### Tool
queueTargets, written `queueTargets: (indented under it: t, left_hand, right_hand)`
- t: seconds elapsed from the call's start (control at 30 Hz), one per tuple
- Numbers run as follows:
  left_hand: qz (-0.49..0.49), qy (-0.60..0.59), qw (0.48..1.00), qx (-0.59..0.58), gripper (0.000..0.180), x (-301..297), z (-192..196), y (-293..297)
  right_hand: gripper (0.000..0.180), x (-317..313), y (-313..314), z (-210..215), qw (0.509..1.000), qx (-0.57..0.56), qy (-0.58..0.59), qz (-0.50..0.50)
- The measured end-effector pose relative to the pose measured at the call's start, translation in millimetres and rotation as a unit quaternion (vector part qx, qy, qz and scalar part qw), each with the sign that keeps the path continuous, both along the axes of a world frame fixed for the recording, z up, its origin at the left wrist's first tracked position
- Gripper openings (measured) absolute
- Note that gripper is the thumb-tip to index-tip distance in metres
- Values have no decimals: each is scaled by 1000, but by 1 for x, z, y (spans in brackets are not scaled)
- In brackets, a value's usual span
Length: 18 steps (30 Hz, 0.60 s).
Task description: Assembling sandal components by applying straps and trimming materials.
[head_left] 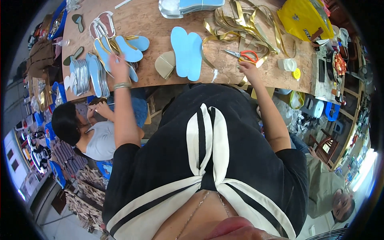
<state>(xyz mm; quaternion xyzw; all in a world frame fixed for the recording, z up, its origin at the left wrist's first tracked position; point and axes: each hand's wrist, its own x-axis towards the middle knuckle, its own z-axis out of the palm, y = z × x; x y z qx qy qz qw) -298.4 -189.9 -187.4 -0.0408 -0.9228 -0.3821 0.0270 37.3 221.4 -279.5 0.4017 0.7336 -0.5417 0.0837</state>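
My left hand (119,67) is over a cluster of light blue sole pieces with gold straps at the table's left; motion smears its fingers, so what they hold is unclear. Stacks of blue soles with silvery edges (96,76) stand beside it. My right hand (249,71) rests low on the table's right half, fingers loosely bent and partly apart. Just beyond it lie scissors with orange handles (249,56), beside a tangle of gold strips (244,24). Between my hands, two blue soles (187,54) lie side by side next to beige rounded pieces (165,65).
Another stack of soles (192,7) sits at the far edge. A yellow bag (305,19), a white tub (287,64) and a yellow lid (296,73) are at the right. A person (96,136) sits close by on the left; another person (330,188) is behind on the right.
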Motion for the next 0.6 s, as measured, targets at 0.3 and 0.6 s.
queueTargets:
  t: [0.3,0.6]
  left_hand:
    - [-188,-73,941,-273,54,72,-37,165]
    - [-228,-76,957,-163,41,70,-81,168]
  right_hand:
    - [57,-105,-80,-16,925,153,-29,347]
    - [67,-128,-57,7,913,244,31,326]
